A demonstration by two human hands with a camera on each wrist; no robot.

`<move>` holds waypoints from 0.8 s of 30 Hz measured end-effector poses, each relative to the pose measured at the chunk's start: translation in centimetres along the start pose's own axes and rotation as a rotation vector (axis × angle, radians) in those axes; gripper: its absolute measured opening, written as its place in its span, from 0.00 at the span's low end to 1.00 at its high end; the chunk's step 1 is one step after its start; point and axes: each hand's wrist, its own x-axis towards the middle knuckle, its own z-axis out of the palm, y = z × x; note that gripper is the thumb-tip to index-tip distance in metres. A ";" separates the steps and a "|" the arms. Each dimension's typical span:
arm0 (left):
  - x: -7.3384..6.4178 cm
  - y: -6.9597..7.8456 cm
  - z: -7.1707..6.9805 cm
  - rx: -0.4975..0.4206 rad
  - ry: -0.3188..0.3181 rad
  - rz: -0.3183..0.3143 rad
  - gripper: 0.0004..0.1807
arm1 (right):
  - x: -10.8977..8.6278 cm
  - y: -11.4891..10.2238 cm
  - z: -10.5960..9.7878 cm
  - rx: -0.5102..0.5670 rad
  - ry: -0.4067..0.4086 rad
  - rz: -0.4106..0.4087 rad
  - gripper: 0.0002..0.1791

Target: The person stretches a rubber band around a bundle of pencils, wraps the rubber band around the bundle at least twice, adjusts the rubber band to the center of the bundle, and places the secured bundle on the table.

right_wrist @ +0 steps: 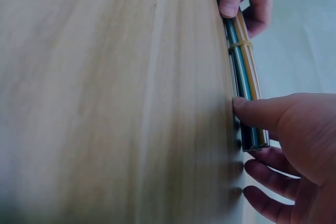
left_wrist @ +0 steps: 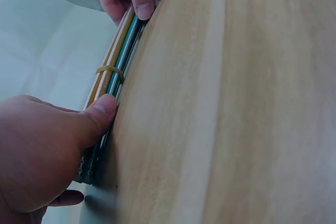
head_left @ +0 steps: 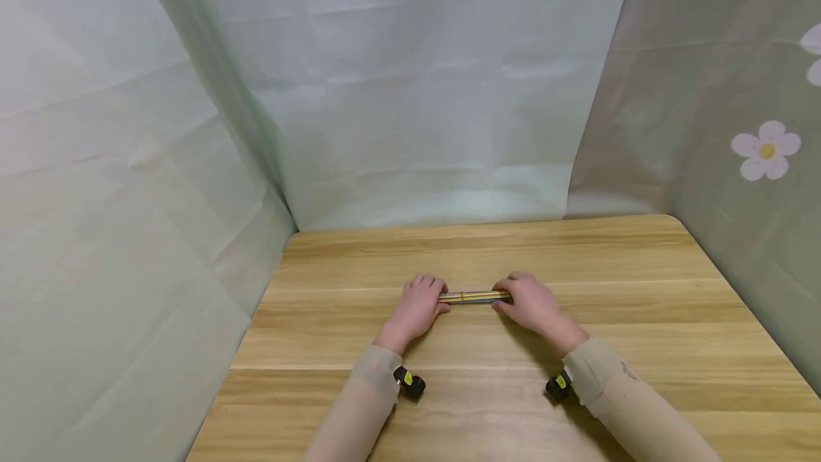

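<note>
A bundle of slim coloured sticks (head_left: 477, 297), yellow, white, teal and dark, lies sideways at the middle of the table. Around its centre runs a tan rubber band (left_wrist: 109, 70). My left hand (head_left: 417, 305) grips the left end, thumb on the near side, as the left wrist view also shows. At the other end my right hand (head_left: 531, 303) pinches the sticks between thumb and fingers. In the right wrist view the tips of the bundle (right_wrist: 252, 114) stick out past the right thumb, while the lower fingers are spread with fingertips close to the tabletop.
The wooden table (head_left: 487, 405) has light and darker grain stripes. Pale cloth walls (head_left: 442, 105) stand behind and to both sides, the right one with a white flower print (head_left: 766, 150). A small black wrist camera (head_left: 410, 383) is strapped at each sleeve.
</note>
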 end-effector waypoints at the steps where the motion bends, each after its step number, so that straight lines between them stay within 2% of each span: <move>1: 0.0 0.0 0.0 -0.002 -0.003 0.000 0.18 | -0.1 0.1 0.0 0.002 0.000 0.000 0.18; 8: -0.2 -0.3 0.0 -0.025 -0.004 0.015 0.22 | -0.6 0.5 0.2 0.009 0.003 0.012 0.18; 11: -0.3 -0.6 -0.3 -0.072 -0.028 0.016 0.26 | -0.7 0.7 0.1 0.023 0.003 0.004 0.21; 14: -0.8 -1.3 -0.7 -0.141 -0.045 0.019 0.30 | -1.1 1.1 -0.3 0.054 -0.003 -0.002 0.28; 19: -2.8 -3.3 -1.7 -0.203 -0.018 0.027 0.34 | -2.2 2.7 -1.5 0.132 -0.014 -0.045 0.41; 24: -5.4 -6.1 -2.9 -0.202 0.031 0.034 0.36 | -3.8 4.8 -2.9 0.141 -0.017 -0.054 0.44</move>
